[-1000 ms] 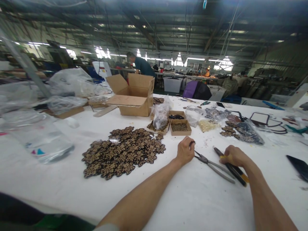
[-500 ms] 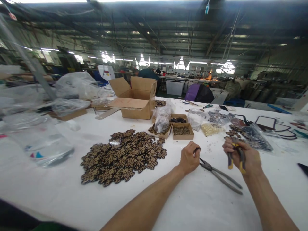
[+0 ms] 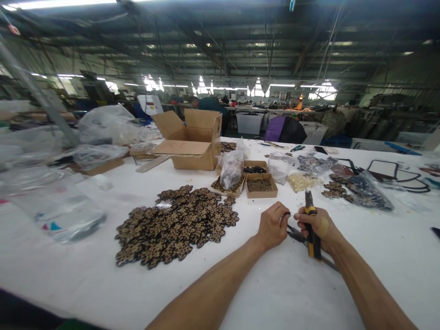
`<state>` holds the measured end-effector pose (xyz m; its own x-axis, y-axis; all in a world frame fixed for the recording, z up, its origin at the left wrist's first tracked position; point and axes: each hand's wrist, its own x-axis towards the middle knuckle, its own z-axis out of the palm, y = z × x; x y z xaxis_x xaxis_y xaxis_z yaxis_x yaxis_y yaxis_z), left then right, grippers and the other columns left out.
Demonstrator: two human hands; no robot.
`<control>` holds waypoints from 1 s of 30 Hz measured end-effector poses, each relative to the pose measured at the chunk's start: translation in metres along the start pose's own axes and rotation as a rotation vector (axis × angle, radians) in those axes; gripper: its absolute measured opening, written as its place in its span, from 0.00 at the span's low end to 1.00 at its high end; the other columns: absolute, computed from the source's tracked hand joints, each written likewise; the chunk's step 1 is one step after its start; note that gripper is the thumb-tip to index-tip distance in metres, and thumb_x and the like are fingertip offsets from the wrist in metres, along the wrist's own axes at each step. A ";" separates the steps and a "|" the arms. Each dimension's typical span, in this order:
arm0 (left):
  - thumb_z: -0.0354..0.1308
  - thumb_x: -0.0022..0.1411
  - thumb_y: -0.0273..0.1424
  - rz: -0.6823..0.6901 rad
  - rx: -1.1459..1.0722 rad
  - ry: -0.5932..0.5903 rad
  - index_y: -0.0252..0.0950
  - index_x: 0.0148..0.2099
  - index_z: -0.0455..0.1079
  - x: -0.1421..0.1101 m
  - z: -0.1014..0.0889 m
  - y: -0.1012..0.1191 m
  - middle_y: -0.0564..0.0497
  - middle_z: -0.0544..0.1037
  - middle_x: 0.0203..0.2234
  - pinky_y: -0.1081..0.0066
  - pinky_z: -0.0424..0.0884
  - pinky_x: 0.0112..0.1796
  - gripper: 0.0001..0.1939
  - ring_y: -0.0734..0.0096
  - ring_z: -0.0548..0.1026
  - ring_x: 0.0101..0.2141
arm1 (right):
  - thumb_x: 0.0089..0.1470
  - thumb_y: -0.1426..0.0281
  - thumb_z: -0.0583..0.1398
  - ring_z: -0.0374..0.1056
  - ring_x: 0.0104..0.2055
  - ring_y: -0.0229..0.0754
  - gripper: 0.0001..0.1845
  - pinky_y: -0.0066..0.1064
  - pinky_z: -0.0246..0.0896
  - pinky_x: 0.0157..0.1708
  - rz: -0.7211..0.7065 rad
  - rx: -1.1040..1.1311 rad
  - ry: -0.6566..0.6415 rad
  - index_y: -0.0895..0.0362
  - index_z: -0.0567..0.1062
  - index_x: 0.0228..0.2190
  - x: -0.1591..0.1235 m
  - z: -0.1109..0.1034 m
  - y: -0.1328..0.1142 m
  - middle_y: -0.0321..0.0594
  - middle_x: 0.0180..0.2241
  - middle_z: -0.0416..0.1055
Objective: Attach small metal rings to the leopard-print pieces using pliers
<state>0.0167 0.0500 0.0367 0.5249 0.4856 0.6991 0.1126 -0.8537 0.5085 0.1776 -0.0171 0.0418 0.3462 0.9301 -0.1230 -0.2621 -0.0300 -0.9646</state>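
My left hand [image 3: 272,225] is closed in a pinch above the white table, with a small dark piece [image 3: 288,213] at its fingertips; its exact kind is too small to make out. Close on its right, my right hand [image 3: 325,228] grips yellow-and-black pliers [image 3: 312,229], held with the jaws pointing up. Under the right hand lie long grey pliers [image 3: 296,234], their handles mostly covered by the hand and the held tool. To the left of my left hand spreads a heap of leopard-print, flower-edged patches [image 3: 178,224] with dark rims.
Small cardboard trays of brass-coloured studs [image 3: 259,185] and black bits [image 3: 254,170] stand ahead, beside an open cardboard box [image 3: 194,156]. Clear bags of parts [image 3: 373,190] lie at right. A large clear plastic jar [image 3: 68,215] is at left. A bent-over person [image 3: 209,103] is behind the box.
My right hand has moved left towards my left hand and turned the yellow-and-black pliers jaws-up, now covering part of the grey pliers. My left hand has barely shifted.
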 end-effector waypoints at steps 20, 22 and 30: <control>0.49 0.65 0.26 -0.033 0.071 -0.027 0.34 0.40 0.68 -0.010 0.014 -0.001 0.46 0.70 0.34 0.69 0.68 0.36 0.06 0.68 0.70 0.35 | 0.32 0.73 0.72 0.60 0.18 0.37 0.29 0.25 0.59 0.13 -0.051 0.164 0.251 0.56 0.65 0.37 0.004 0.013 0.025 0.27 0.17 0.62; 0.49 0.65 0.26 -0.041 0.099 -0.020 0.34 0.39 0.67 -0.011 0.016 0.000 0.46 0.69 0.34 0.68 0.67 0.35 0.06 0.68 0.70 0.34 | 0.32 0.74 0.72 0.60 0.18 0.36 0.29 0.25 0.59 0.13 -0.015 0.235 0.264 0.55 0.64 0.35 0.003 0.019 0.027 0.26 0.16 0.60; 0.49 0.65 0.25 -0.065 0.067 0.021 0.35 0.37 0.66 -0.005 0.008 0.004 0.47 0.70 0.33 0.68 0.66 0.36 0.06 0.68 0.70 0.34 | 0.35 0.76 0.70 0.61 0.21 0.36 0.21 0.25 0.62 0.15 0.152 0.292 0.141 0.58 0.67 0.32 0.002 0.006 0.014 0.32 0.21 0.63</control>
<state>0.0213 0.0424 0.0308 0.4970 0.5432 0.6767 0.2018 -0.8308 0.5187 0.1688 -0.0137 0.0299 0.3992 0.8627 -0.3106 -0.5596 -0.0391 -0.8279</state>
